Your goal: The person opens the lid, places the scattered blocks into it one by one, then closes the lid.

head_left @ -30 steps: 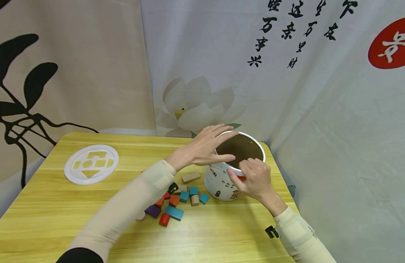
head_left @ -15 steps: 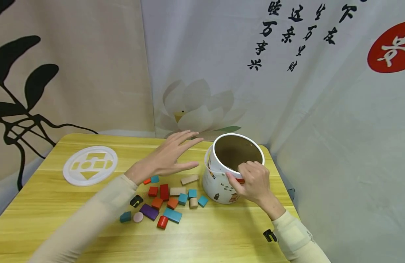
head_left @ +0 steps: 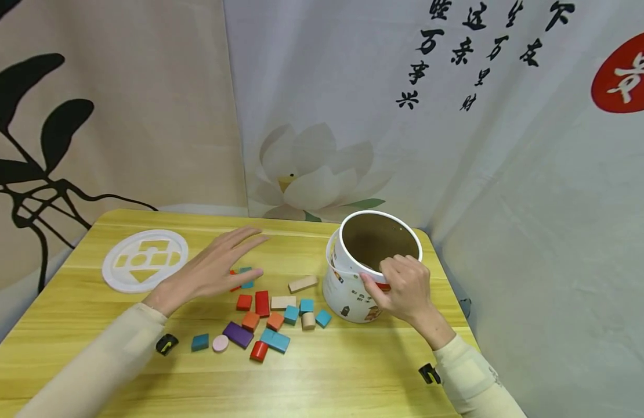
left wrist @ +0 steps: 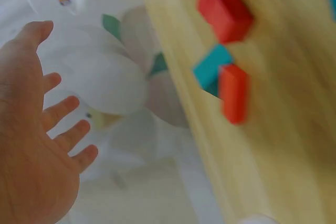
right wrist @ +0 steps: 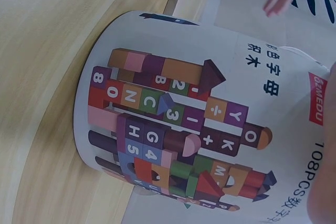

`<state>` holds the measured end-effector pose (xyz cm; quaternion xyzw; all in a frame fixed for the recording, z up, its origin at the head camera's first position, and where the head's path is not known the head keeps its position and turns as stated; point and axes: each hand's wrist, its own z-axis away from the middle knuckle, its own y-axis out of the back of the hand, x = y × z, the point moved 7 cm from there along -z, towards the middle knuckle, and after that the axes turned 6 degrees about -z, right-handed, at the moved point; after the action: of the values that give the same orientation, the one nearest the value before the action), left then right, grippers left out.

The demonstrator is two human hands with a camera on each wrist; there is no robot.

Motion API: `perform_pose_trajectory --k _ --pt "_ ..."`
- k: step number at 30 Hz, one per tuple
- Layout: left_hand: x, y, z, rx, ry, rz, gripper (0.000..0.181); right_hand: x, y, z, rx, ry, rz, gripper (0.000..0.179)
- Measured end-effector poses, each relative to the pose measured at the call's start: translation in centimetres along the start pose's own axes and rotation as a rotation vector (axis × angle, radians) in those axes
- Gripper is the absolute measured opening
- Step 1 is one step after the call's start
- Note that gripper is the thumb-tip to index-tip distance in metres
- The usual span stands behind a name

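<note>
On the right of the table stands a white cylindrical bucket [head_left: 348, 296], printed with block pictures; its brown inside shows from above. My right hand [head_left: 405, 287] grips the near rim, fingers over the edge and thumb outside. The right wrist view shows the bucket's printed wall [right wrist: 252, 66] close up. My left hand [head_left: 209, 270] is held above the table with fingers extended, holding nothing. Below and right of it lie loose wooden blocks, among them a purple block [head_left: 238, 335], a red cylinder [head_left: 259, 351] and a long blue block [head_left: 275, 340].
A white round lid [head_left: 115, 277] with shaped cutouts lies at the back left. A teal block [head_left: 199, 342] and a pink disc [head_left: 220, 343] lie at the left of the group. Printed cloth [head_left: 322, 87] hangs behind the table [head_left: 332, 383].
My left hand has moved from over the bucket's mouth leftward across the blocks, uncovering them and the bucket's left side. The right hand and the bucket have stayed in place.
</note>
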<state>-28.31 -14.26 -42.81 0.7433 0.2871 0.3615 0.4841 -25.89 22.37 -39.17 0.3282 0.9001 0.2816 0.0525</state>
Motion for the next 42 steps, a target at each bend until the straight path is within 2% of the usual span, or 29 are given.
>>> perform_pose_trajectory --k 5,20,25,32,42 --pt "-2.1 -1.5 1.8 -0.024 0.044 0.006 0.073 0.0 0.1 0.0 0.0 -0.004 -0.003 0.059" --pt "-6.4 -5.7 4.8 -0.153 0.157 0.04 0.069 -0.1 -0.1 0.0 -0.006 -0.013 -0.002 0.06" --pt "-7.0 -6.6 5.3 -0.175 0.163 0.064 0.067 -0.2 -0.1 -0.1 -0.005 -0.015 0.004 0.06" --pt "-7.4 -7.4 5.6 -0.174 0.136 0.058 0.061 -0.2 -0.1 0.0 -0.007 -0.017 0.004 0.06" --pt "-7.6 -7.7 5.8 -0.163 0.139 -0.034 0.048 -0.3 0.0 0.1 -0.004 -0.015 0.004 0.06"
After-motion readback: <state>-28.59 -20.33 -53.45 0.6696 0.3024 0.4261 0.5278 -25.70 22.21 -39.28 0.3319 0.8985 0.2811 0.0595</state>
